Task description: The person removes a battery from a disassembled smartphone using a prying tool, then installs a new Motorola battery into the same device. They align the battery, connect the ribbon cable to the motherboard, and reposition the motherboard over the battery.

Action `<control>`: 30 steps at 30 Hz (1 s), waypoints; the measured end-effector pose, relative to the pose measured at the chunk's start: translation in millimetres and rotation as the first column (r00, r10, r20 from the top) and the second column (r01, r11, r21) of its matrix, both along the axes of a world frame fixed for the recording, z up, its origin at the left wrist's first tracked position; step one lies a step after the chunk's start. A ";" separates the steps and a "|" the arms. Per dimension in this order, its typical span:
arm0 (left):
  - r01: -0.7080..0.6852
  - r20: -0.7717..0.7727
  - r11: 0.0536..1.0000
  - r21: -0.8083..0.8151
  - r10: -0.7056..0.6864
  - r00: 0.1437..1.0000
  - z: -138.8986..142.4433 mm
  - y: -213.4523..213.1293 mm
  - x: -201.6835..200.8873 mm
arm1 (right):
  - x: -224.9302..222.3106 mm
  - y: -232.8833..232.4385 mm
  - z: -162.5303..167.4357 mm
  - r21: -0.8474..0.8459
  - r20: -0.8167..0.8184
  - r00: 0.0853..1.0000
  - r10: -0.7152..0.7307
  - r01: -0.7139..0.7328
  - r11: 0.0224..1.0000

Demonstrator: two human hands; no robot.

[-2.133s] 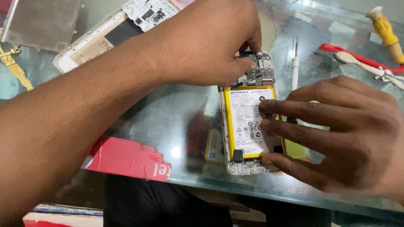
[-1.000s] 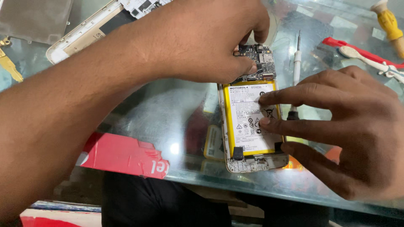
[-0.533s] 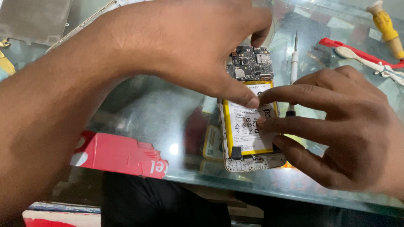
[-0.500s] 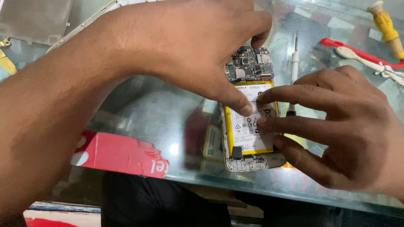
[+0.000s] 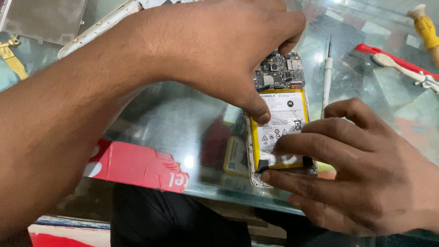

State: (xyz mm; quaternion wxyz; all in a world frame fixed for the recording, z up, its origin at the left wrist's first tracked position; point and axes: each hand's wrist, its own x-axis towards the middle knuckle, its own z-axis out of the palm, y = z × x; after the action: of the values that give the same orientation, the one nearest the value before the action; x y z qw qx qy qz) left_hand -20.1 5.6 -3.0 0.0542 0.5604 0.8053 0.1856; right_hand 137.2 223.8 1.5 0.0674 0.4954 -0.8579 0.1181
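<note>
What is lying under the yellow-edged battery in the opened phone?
Under the battery only the phone's frame shows at its near edge, resting on the glass table. The battery and the right hand's fingers cover the rest.

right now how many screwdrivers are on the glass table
2: a thin white-handled screwdriver just right of the opened phone, and a yellow-handled one at the top right corner. Others may be hidden under the hands.

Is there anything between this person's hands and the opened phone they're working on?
Nothing visible. The left hand has its thumb directly on the yellow-edged battery of the opened phone, and the right hand has its fingertips on the battery's lower part. The white screwdriver lies beside it.
</note>
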 end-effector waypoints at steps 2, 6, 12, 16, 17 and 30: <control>-0.005 -0.001 1.000 0.000 0.005 1.000 -0.6 0.3 0.2 | 0.2 0.2 0.4 -0.001 0.025 1.000 0.011 -0.011 1.000; 0.009 -0.020 1.000 0.017 -0.009 1.000 -1.2 0.0 0.4 | 3.4 -1.9 -0.7 -0.012 -0.054 0.998 0.008 -0.009 1.000; 0.065 -0.071 0.995 0.070 -0.060 0.996 -3.3 -3.1 -0.6 | 7.8 -5.2 -1.4 0.070 -0.149 0.987 0.061 -0.051 0.996; 0.066 -0.051 0.996 0.063 -0.063 0.997 -2.8 -5.8 0.0 | 3.5 -1.0 1.0 -0.018 -0.055 0.997 0.049 -0.050 0.999; 0.068 -0.052 0.995 0.070 -0.065 0.997 -2.5 -6.0 0.7 | 0.6 1.0 1.1 -0.039 -0.067 0.995 0.071 -0.074 0.997; 0.035 -0.043 0.991 0.133 -0.030 0.999 0.0 -7.4 6.2 | -14.0 5.2 -0.7 -0.064 -0.140 0.979 -0.151 0.143 0.988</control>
State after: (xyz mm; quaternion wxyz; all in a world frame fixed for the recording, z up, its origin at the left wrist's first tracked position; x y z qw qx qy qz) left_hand -13.9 -1.9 -3.1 0.0032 0.5795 0.7828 0.2266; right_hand 123.2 229.1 0.8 0.1513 0.4359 -0.8816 0.0995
